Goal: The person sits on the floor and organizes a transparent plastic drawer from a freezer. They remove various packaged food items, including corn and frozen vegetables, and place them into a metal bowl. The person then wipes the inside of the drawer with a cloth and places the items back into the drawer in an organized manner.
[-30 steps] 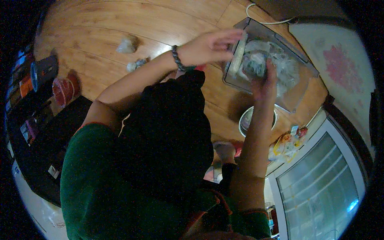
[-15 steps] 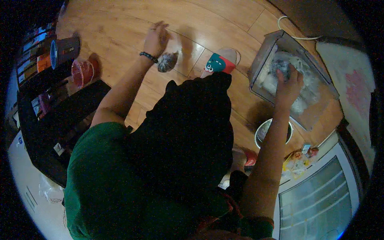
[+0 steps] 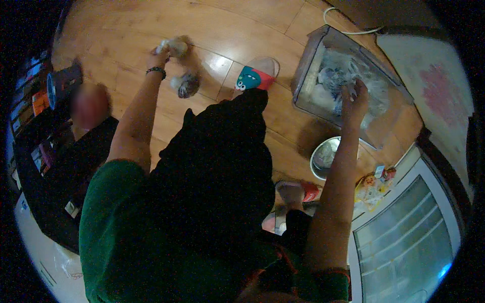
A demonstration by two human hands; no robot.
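My left hand (image 3: 155,60), with a dark beaded bracelet at its wrist, reaches over the wooden floor. Its fingers are closed at the edge of a pale, rounded plastic bag bundle (image 3: 177,47). Just nearer to me, a second bundle, a grey-and-white bag (image 3: 188,85), lies on the floor. On the right, my right hand (image 3: 355,102) is inside a grey translucent bin (image 3: 301,83). Its fingers are bent around some clear plastic among several crumpled plastic bags (image 3: 333,76); the exact grip is partly hidden.
A slipper with a cartoon face (image 3: 250,78) is ahead of my black-clad knee. Beside my right forearm stands a white-rimmed bucket (image 3: 323,160). A red container (image 3: 91,107) and dark shelving (image 3: 55,166) are at left. A white-framed glass panel (image 3: 404,242) is at lower right.
The view has shifted, so the scene sits farther left. My left hand has drawn back leftward, and the pale bundle now shows at its fingers. My right hand has moved slightly nearer inside the bin.
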